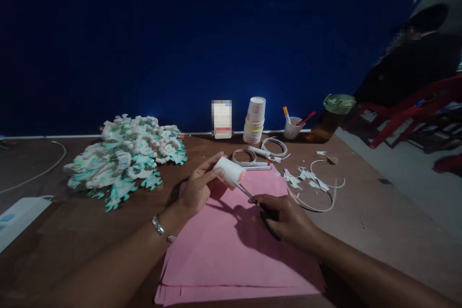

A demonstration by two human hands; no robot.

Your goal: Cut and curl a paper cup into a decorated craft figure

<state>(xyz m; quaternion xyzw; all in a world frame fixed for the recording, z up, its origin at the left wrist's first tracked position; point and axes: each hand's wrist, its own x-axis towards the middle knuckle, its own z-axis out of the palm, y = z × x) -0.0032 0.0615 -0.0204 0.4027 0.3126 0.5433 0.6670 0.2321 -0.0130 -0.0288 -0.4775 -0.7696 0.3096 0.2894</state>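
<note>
Tilted on its side, a white paper cup (228,170) is gripped by my left hand (200,184), with the fingers behind it and the thumb on its near side. My right hand (287,215) is closed round the dark handles of a pair of scissors (246,192). The scissor blades meet the cup's lower right edge, near a reddish patch; whether they cut through it I cannot tell. Both hands are above a stack of pink paper sheets (231,255).
Left is a heap of white and green paper cut-outs (133,159). Stacked paper cups (254,118), a pen cup (293,129) and a lidded container (330,118) stand along the back. Paper scraps (306,178) and curled strips lie right. Beyond are a person (415,62) and red chairs (400,115).
</note>
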